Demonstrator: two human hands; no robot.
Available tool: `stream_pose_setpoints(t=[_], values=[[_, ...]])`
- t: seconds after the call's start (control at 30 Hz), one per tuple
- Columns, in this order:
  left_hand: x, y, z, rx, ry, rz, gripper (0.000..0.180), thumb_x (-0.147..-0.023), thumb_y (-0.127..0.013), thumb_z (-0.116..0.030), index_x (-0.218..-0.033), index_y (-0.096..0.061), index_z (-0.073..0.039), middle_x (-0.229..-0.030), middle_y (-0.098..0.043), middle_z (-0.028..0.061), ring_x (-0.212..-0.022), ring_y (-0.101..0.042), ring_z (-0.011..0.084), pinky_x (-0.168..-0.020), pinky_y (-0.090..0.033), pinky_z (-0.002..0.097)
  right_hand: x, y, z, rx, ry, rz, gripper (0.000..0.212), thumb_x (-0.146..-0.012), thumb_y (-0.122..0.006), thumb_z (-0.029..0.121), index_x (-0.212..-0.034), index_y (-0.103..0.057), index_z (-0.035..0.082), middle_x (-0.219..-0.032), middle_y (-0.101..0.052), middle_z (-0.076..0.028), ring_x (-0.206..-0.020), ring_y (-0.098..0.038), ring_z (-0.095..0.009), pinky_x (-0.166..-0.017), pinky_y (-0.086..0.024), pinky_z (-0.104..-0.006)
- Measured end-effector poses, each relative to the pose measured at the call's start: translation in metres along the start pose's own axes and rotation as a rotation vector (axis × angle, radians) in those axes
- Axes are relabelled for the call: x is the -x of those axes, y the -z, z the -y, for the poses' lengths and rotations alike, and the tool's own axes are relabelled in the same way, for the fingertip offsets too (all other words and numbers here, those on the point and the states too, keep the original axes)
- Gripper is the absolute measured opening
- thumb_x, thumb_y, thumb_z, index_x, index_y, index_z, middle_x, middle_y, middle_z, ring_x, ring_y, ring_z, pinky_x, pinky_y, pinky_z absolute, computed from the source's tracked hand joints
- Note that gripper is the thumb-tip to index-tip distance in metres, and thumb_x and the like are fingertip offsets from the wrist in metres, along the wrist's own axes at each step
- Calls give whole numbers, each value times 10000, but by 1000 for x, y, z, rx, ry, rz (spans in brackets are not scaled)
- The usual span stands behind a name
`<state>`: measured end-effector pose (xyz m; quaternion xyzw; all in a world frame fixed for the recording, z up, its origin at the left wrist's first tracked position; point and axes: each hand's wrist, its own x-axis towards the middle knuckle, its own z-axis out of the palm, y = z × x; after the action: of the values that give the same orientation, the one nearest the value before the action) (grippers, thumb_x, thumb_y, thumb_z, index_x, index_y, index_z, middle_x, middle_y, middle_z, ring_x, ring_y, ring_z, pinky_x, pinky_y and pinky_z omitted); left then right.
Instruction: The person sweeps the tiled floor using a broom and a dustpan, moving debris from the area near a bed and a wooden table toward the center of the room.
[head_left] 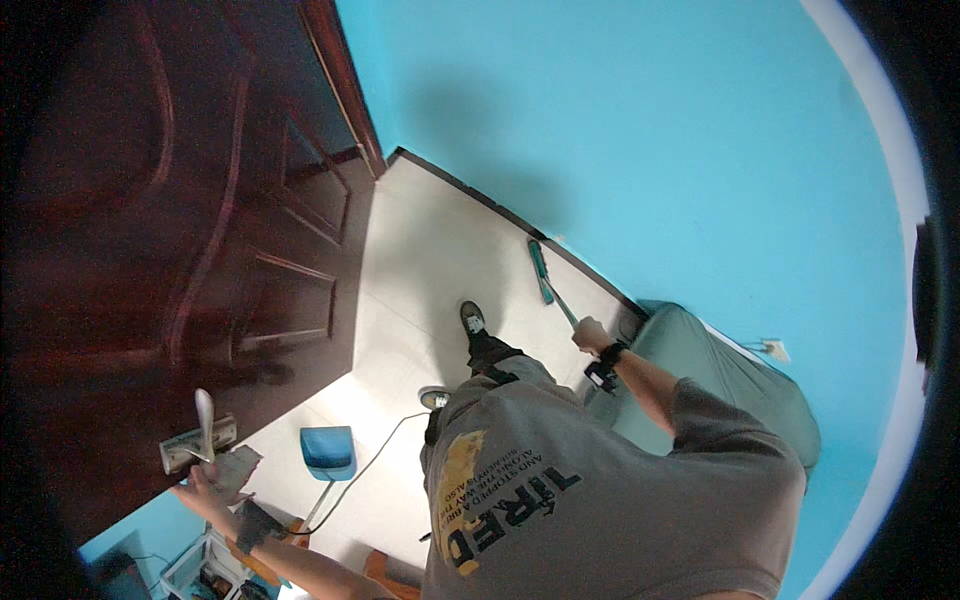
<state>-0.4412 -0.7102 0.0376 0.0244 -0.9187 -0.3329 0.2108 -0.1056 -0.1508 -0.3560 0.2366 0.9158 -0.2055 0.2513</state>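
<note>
My right hand (592,337) is closed around the handle of a broom (563,305). The broom's narrow green head (540,270) rests on the floor beside the baseboard. On the far left, my left hand (207,495) reaches to the edge of a dark brown door (290,300). Its fingers look stretched out, just below the pale lever handle (205,420) and its metal plate. A grey angular thing (238,470) shows beside those fingers; its kind is unclear. A blue dustpan (328,452) lies on the floor to the right of that hand.
A blue wall (640,130) runs along the far and right sides. A grey-green covered piece of furniture (720,370) stands against it at right. A thin dark cable (365,465) crosses the floor. A white crate (200,565) with items stands lower left, by a wooden stool (390,575).
</note>
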Motion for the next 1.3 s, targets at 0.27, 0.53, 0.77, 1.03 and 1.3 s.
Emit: stream_pose_setpoints(t=[0.27,0.53,0.77,1.03,1.3], values=[[-8,0,65,60,193,-94,418,-796,-516,3,-1165,-322,42,-1077,-466,170,-873,-501,191,-677,-472,289,-49,113,95,-237,192,109,255,-665,-496,115,-875,-536,-26,-839,-568,-236,-828,-562,-361,-699,-460,-447],[-14,-9,113,-12,75,-248,446,-770,-574,-65,-1141,-361,61,-1078,-466,161,-936,-460,237,-830,-362,297,-148,243,98,-347,18,65,262,-655,-653,205,-828,-632,10,-650,-594,-142,-563,-563,-257,-556,-458,-381],[3,-21,62,65,152,-315,359,-787,-539,-68,-1076,-364,54,-980,-486,112,-854,-456,182,-778,-379,284,-296,299,160,224,399,-180,252,-737,-540,231,-718,-611,-9,-616,-578,-157,-563,-554,-312,-545,-445,-415],[6,-38,35,24,70,-361,462,-741,-508,2,-1171,-340,20,-979,-465,96,-808,-447,155,-741,-389,260,-398,259,308,700,409,-31,217,-782,-530,107,-589,-527,8,-529,-481,-104,-517,-464,-222,-533,-423,-363],[4,-39,34,158,157,-369,486,-711,-476,10,-1177,-340,27,-767,-483,40,-607,-427,90,-545,-390,212,-363,189,336,434,427,-80,175,-790,-476,159,-754,-528,-3,-653,-541,-139,-585,-539,-256,-522,-460,-379]])
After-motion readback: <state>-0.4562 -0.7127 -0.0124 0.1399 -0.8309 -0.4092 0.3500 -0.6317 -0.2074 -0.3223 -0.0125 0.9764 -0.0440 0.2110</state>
